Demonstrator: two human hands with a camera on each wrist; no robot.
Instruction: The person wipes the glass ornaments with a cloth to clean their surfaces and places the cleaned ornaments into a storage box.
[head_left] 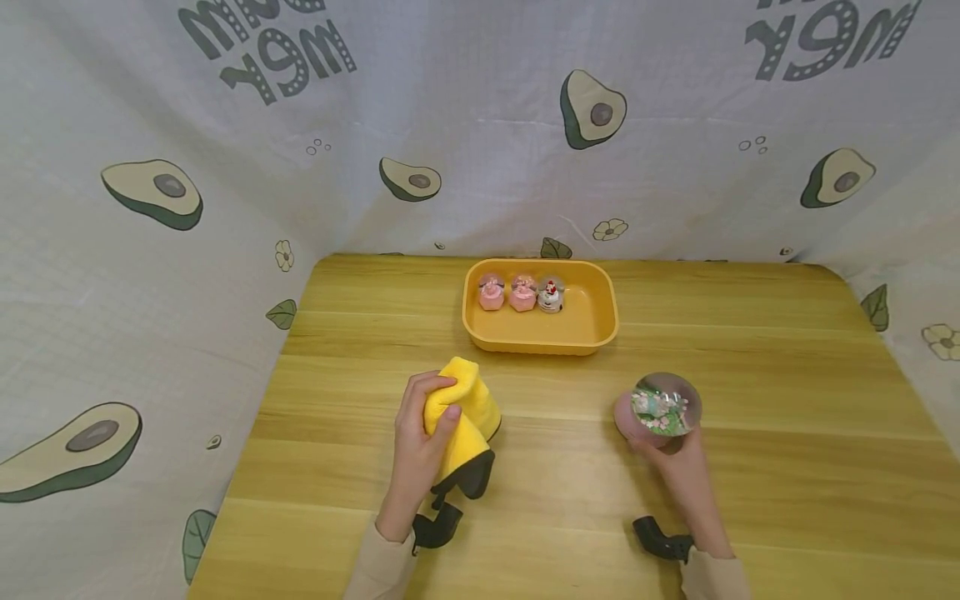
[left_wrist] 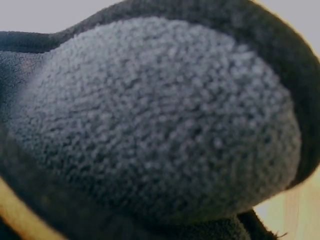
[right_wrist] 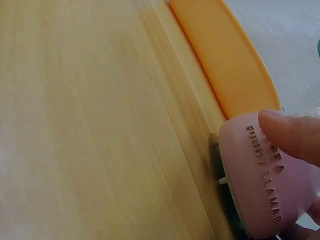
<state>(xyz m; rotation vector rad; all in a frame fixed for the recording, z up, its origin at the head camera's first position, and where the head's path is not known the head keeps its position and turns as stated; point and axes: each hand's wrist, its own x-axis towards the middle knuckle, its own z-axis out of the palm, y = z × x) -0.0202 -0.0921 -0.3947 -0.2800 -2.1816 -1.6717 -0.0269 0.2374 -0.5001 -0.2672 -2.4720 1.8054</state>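
A bunched yellow cloth (head_left: 467,408) with dark edging is gripped in my left hand (head_left: 411,442), thumb on one side and fingers on the other. Its dark grey fleecy side (left_wrist: 160,120) fills most of the left wrist view. Over to the right, my right hand (head_left: 686,479) holds a snow globe (head_left: 666,404) by its pink base, with the clear dome up and a green and pink scene inside. In the right wrist view the pink base (right_wrist: 262,175) shows raised lettering reading FUNNY LLAMA, and the thumb (right_wrist: 295,135) presses on its side, close over the table.
A yellow-orange tray (head_left: 588,321) stands beyond the hands. In its left part sit two small pink globes (head_left: 491,293) and a white one (head_left: 551,297). Black wrist mounts (head_left: 437,527) jut inward over the wooden table (head_left: 555,500). An avocado-print curtain (head_left: 480,100) hangs behind.
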